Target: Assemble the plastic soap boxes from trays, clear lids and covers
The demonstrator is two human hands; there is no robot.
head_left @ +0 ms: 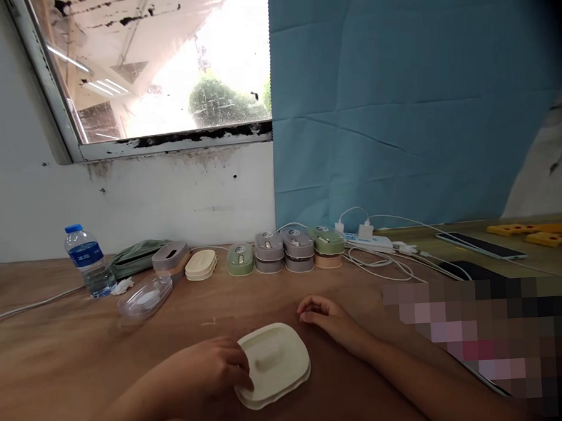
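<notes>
Near the middle of the surface, toward its near edge: one cream lid-shaped piece, rounded, with a raised oblong feature at its centre, lying slightly askew. Left hand at the piece's left rim; fingers closed on that rim, thumb on the inner side. Right hand just beyond the piece's far right corner, apart from it, resting on the surface; fingers loosely curled with a gap to the thumb, no object seen in them.

Toward the right edge: a pixelated patch, contents unreadable; a black flat object partly shows behind it.

Toward the far left corner: clear lid with a white part inside; behind it crumpled tissue, beside an upright water bottle with blue cap. Green pouch lies behind a mauve box; small stack of cream pieces just to its right.

Along the far edge, centre: green box, two mauve boxes, and a green-over-peach box, in a row. Further right: power strip with white adapters, loose white cables, phone, yellow parts.

Behind: white wall, blue sheet, stained window.
</notes>
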